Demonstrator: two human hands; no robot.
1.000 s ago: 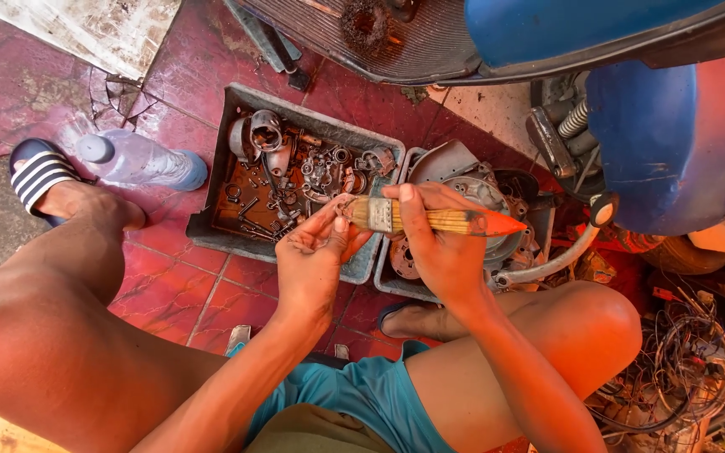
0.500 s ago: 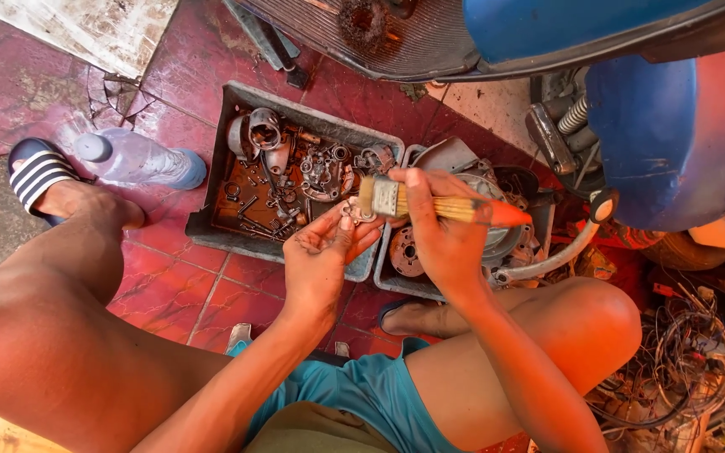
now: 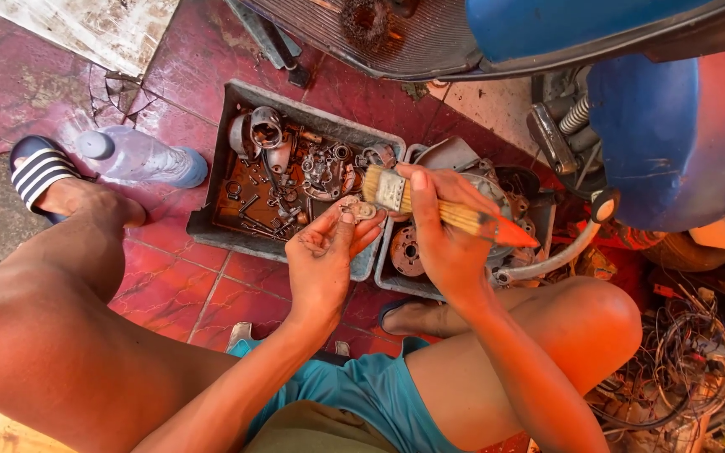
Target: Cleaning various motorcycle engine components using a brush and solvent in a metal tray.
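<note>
My right hand (image 3: 451, 239) grips a wooden-handled paintbrush (image 3: 430, 208) with an orange handle tip, bristles pointing left. The bristles touch a small metal part (image 3: 356, 210) resting on the fingers of my left hand (image 3: 325, 256), which is palm up. Both hands hover over the near edge of a grey tray (image 3: 211, 220) full of oily, rusty engine parts. A second tray (image 3: 388, 281) with larger round parts sits under my right hand.
A clear plastic bottle (image 3: 140, 158) lies on the red tile floor beside my left foot in a striped sandal (image 3: 37, 172). A blue scooter body (image 3: 639, 126) rises at the upper right. Tangled wires (image 3: 681, 377) lie at the right.
The brush has shifted left and down towards my left hand, its bristles now on the small part. My left hand has turned more palm up.
</note>
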